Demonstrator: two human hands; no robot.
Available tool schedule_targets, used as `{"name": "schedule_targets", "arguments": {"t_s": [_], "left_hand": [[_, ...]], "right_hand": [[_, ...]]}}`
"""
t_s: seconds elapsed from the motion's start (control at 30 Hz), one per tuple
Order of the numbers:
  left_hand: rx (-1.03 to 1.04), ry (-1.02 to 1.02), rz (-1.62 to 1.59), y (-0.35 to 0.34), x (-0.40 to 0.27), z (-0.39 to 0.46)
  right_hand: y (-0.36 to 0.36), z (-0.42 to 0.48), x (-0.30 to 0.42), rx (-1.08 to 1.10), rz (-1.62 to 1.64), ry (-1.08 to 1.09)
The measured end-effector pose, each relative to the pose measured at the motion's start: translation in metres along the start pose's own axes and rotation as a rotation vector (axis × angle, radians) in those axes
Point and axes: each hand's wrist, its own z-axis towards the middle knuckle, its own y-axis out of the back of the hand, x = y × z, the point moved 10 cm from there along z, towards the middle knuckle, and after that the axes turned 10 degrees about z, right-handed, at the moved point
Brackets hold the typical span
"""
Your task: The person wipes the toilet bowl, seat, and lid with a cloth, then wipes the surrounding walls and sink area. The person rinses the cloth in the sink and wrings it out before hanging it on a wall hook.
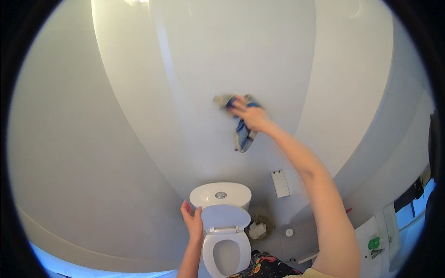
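Observation:
My right hand (251, 113) presses a crumpled blue and beige cloth (245, 135) on the pale wall (222, 62), above the toilet; the hand and the upper part of the cloth are blurred. A loose end of the cloth hangs below the hand. My left hand (193, 219) is raised with its fingers apart and nothing in it, at the left side of the toilet's lid (226, 217); whether it touches the lid, I cannot tell. The white toilet tank (205, 194) has a round flush button (221, 195) on top. The lid stands up and the seat (245, 252) is down.
A white box (280, 184) is fixed on the wall right of the tank. Beside the toilet stands a waste bin (273, 224) with white paper in it. A small white round object (289, 232) lies on the floor. At the lower right, a green object (374, 243) rests on a white surface.

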Motion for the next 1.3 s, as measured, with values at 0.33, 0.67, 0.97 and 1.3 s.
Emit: {"name": "schedule_targets", "arguments": {"t_s": [0.33, 0.67, 0.97, 1.3], "left_hand": [[-0.054, -0.229, 0.019, 0.016, -0.094, 0.057], [-0.054, -0.48, 0.188, -0.095, -0.218, 0.112], [-0.293, -1.025, 0.659, -0.13, -0.358, 0.154], [-0.455, -1.101, 1.009, -0.136, -0.424, 0.225]], "right_hand": [[0.318, 0.097, -0.155, -1.238, -0.097, -0.338], [0.092, 0.209, 0.111, -0.021, 0.098, 0.419], [0.351, 0.176, -0.109, -0.873, 0.021, 0.172], [0.487, 0.219, -0.18, -1.435, -0.269, -0.331]]}}
